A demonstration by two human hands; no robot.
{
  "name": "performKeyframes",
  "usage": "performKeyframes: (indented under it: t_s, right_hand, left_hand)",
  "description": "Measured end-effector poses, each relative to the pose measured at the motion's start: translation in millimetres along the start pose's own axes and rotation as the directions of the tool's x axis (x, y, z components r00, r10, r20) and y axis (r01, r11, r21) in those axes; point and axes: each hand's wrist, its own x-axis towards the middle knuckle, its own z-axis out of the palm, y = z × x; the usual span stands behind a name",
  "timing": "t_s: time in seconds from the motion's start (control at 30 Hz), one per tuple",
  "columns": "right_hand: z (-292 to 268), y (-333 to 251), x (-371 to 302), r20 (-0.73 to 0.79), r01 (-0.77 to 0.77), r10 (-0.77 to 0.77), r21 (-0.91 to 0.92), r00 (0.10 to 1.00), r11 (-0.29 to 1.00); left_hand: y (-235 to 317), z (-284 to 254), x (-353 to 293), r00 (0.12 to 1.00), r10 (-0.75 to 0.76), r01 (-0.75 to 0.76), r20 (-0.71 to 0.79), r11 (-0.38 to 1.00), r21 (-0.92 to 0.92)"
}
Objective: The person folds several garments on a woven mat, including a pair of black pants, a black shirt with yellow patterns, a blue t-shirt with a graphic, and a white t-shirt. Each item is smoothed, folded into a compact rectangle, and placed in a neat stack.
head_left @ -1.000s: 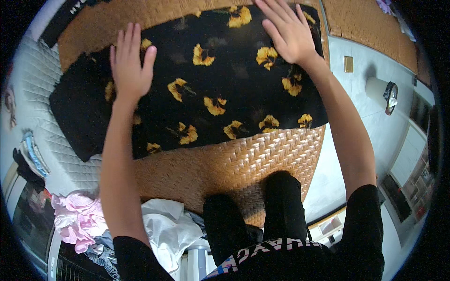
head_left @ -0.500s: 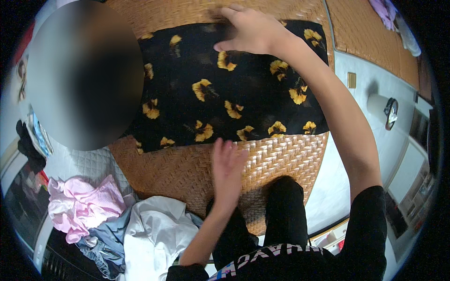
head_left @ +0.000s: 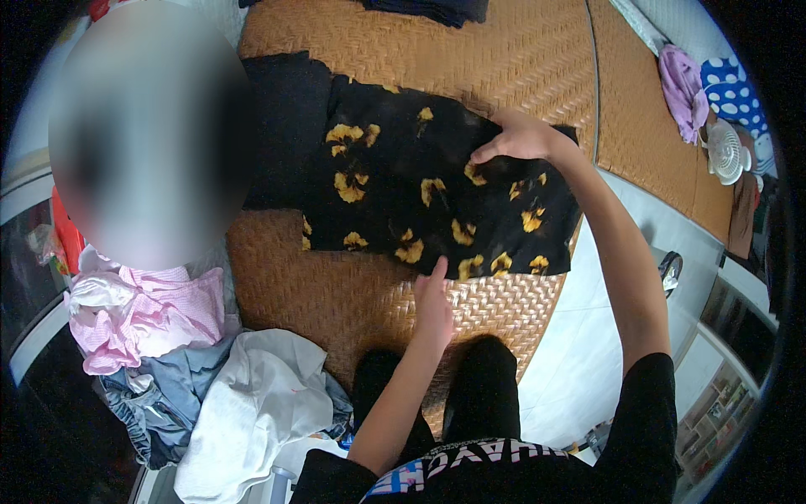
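Observation:
A black garment (head_left: 382, 189) printed with yellow flowers lies spread on a woven mat, a plain black part (head_left: 285, 126) stretching to its left. My right hand (head_left: 522, 137) grips its far edge, thumb on top and the other fingers mostly hidden beyond the edge. At the near edge, my left hand (head_left: 434, 307) has one finger laid over the cloth; it appears to pinch the edge, its other fingers partly hidden. A blurred oval covers whatever lies at the far left.
The woven mat (head_left: 277, 286) extends under the garment. To the left lie pink clothing (head_left: 159, 307), blue-grey clothing (head_left: 176, 386) and a white garment (head_left: 260, 395). Dark folded cloth (head_left: 437, 7) lies at the far edge. A white fan (head_left: 727, 151) stands at the right by purple cloth (head_left: 682, 92).
My right hand has come nearer and rightward, from above the cloth to its far edge. My left hand has moved from beside the cloth onto its near edge. The view has shifted.

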Motion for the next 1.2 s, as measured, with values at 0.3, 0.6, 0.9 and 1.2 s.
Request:
performKeyframes:
  t_s: [0.3, 0.6, 0.9, 1.2]
  right_hand:
    - [-82.9, -65.0, -73.7, -0.057, -0.042, 0.078, 0.466, 0.995, 0.884]
    - [-97.9, -84.9, -161.8, -0.353, 0.182, 0.066, 0.625, 0.933, 0.759]
    - [111.0, 39.3, -160.9, -0.258, -0.256, 0.328, 0.277, 0.909, 0.926]
    - [151.5, 2.8, -166.8, -0.705, -0.156, 0.139, 0.040, 0.695, 0.987]
  left_hand:
    - [102.5, 22.6, -98.3, 0.750, 0.488, -0.547, 0.447, 0.837, 0.005]
    - [192.2, 51.5, -184.7, 0.539, 0.414, -0.750, 0.733, 0.632, 0.195]
    - [132.9, -25.6, -67.3, 0.789, 0.289, -0.508, 0.542, -0.188, 0.841]
    - [147.3, -3.4, -29.6, 0.368, 0.616, -0.686, 0.697, -0.326, 0.651]
